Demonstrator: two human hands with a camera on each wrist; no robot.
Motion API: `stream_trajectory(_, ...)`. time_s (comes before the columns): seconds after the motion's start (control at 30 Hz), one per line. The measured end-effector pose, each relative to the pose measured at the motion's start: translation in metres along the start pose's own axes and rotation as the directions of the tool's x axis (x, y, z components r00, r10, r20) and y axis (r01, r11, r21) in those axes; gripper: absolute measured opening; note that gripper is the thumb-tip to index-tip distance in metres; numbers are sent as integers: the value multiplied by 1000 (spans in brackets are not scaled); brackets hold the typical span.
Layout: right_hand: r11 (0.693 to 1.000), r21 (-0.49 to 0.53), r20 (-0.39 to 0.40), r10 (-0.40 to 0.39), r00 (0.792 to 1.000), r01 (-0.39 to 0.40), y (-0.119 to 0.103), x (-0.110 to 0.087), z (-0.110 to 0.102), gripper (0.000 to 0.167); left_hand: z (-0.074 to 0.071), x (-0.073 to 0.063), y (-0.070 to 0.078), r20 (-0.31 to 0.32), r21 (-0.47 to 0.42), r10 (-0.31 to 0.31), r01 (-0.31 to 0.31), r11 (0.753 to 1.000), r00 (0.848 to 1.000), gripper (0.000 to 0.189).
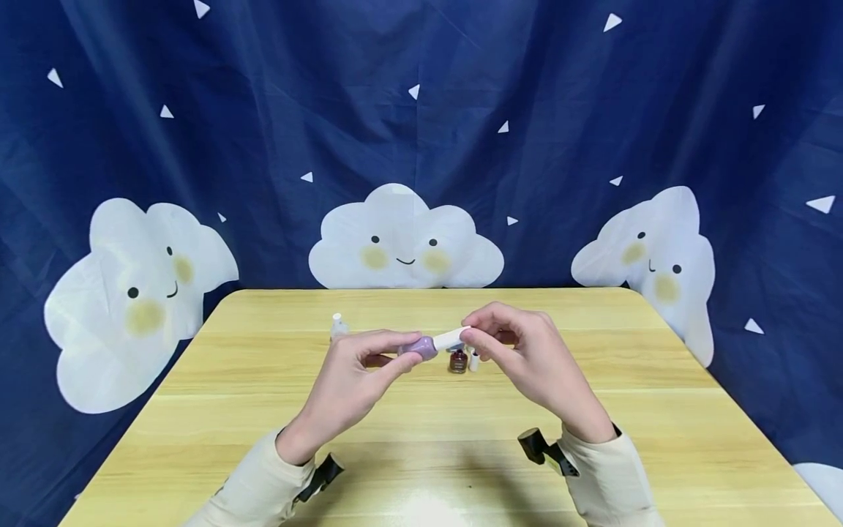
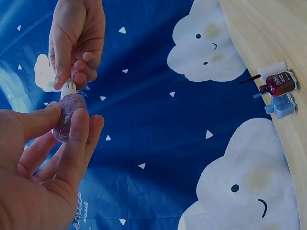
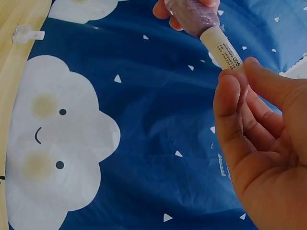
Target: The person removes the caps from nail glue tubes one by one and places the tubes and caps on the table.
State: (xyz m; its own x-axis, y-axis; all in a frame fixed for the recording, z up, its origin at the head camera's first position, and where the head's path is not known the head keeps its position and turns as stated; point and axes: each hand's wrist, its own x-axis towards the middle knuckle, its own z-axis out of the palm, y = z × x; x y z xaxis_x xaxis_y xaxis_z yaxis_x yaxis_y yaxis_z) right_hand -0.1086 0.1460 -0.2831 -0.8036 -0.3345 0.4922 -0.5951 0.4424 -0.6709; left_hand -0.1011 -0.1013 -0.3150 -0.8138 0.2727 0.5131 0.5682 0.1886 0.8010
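Observation:
A purple nail polish bottle (image 1: 426, 348) with a white cap (image 1: 450, 339) is held above the table, between both hands. My left hand (image 1: 356, 369) pinches the bottle's body between thumb and fingers. With thumb and fingertips, my right hand (image 1: 527, 355) pinches the end of the cap. The cap sits on the bottle's neck, and small print shows on it in the right wrist view. Beyond the hands stands an uncapped dark red nail polish bottle (image 1: 458, 361), its white brush cap (image 1: 474, 361) beside it.
A light blue bottle (image 2: 283, 106) is next to the dark red one. A clear bottle with a white cap (image 1: 338, 324) stands further back, partly behind my left hand. The wooden table (image 1: 421, 439) ends at a blue curtain (image 1: 421, 146) with cloud prints.

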Motion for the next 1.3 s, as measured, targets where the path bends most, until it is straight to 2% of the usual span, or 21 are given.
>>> stream_trajectory(0.27, 1000, 12, 2, -23, 1000, 23, 1, 0, 1, 5, 0, 0, -1, 9, 37, 30, -31, 999, 1000, 23)
stream_trajectory(0.53, 999, 13, 11, -49, 999, 49, 0, -1, -1, 7, 0, -1, 0, 29, 52, 28, -30, 998, 999, 23)
stream_trajectory(0.97, 995, 6, 8, -101, 995, 101, 3, -1, -2, 10, 0, -1, 1, 45, 57, 12, -15, 998, 999, 23)
stream_trajectory(1.3, 990, 29, 26, -140, 990, 139, 3, -1, -4, 17, -1, -3, 1, 52, 50, -23, 21, 999, 998, 24)
